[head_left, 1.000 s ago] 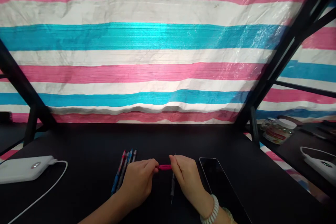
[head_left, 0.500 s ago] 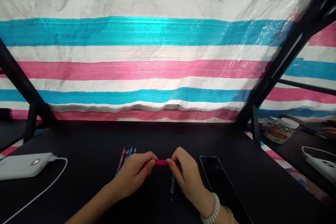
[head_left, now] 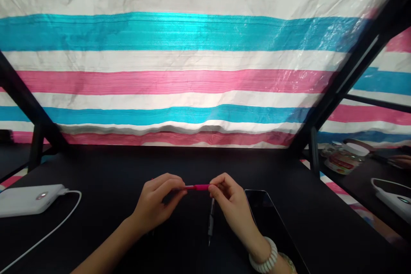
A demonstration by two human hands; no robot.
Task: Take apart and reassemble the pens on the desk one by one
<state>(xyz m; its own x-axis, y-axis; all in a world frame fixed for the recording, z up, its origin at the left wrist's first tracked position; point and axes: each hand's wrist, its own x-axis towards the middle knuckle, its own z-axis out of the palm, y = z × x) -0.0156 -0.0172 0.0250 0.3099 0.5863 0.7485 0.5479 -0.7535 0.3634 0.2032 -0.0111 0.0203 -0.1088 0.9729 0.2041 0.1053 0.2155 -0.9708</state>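
Observation:
A pink pen (head_left: pixel 201 187) is held level between my two hands above the dark table. My left hand (head_left: pixel 159 199) is closed on its thinner left part, with the thumb and fingers pinching it. At the thick pink end, my right hand (head_left: pixel 228 197) pinches with thumb and forefinger; a pale coiled band circles that wrist. Below the pink pen, close to my right hand, a grey pen (head_left: pixel 210 222) lies on the table. My left hand hides almost all of the bundle of pens behind it.
A black phone (head_left: pixel 272 218) lies right of my right hand. On the left is a white power bank (head_left: pixel 30 200) with a white cable (head_left: pixel 61 222). Black frame bars (head_left: pixel 337 81) stand at the sides, before a striped sheet (head_left: pixel 180 81). A jar (head_left: pixel 345 160) sits on the neighbouring table.
Both hands have risen slightly, and my left hand has shifted left. More of the pen shows between them, including a thinner part left of the pink section. The pen bundle is now mostly covered.

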